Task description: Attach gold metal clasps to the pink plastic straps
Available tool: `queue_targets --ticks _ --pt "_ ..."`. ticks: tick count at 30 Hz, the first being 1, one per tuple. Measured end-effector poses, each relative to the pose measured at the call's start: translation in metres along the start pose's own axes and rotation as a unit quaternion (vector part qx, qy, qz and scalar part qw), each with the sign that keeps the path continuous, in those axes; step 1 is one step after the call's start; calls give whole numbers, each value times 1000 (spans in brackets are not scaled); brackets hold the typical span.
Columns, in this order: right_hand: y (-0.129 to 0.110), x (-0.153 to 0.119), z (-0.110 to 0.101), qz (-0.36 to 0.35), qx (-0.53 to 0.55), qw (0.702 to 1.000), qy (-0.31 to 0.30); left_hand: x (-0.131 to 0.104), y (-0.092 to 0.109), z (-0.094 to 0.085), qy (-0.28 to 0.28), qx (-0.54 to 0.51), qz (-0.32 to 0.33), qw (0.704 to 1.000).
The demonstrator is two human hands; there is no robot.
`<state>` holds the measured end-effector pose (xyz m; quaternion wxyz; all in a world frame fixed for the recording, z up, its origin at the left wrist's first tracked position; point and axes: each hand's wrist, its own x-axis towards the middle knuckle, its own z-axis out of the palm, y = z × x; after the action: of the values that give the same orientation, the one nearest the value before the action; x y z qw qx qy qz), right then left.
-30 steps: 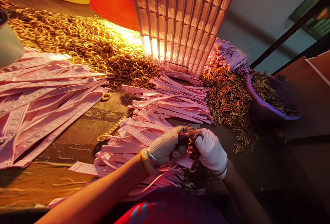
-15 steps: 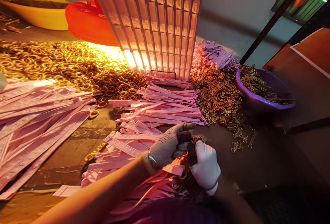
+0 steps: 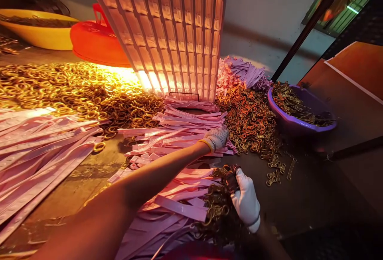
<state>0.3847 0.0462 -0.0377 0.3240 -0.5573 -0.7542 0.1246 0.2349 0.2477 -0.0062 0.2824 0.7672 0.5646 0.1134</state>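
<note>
My left hand, in a dotted pale work glove, reaches over the right ends of a stack of pink straps. Its fingers point away from me and are largely hidden behind the back of the hand. Lower down, my right hand, in a white glove with dark fingertips, is closed beside a cluster of brassy metal clasps. What it pinches is too small and dark to name. These clasps lie at the right ends of a nearer heap of pink straps.
Gold rings are heaped at the left, under a red lamp. More pink straps lie at the left. A tall ribbed panel stands behind. Brassy clips are piled beside a purple basin. A yellow basin is farther back.
My left hand has left my right hand and moved forward to the far strap stack. My right hand has shifted slightly down and right, still closed. The view has tilted a little.
</note>
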Motion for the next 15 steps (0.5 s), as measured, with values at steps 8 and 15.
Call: queue_targets --ticks 8,15 --pt "2 12 0 -65 -34 996 42 -25 7 -20 32 -44 8 998" --pt "-42 41 -26 -57 38 997 -27 -139 -5 -47 -2 -268 3 963"
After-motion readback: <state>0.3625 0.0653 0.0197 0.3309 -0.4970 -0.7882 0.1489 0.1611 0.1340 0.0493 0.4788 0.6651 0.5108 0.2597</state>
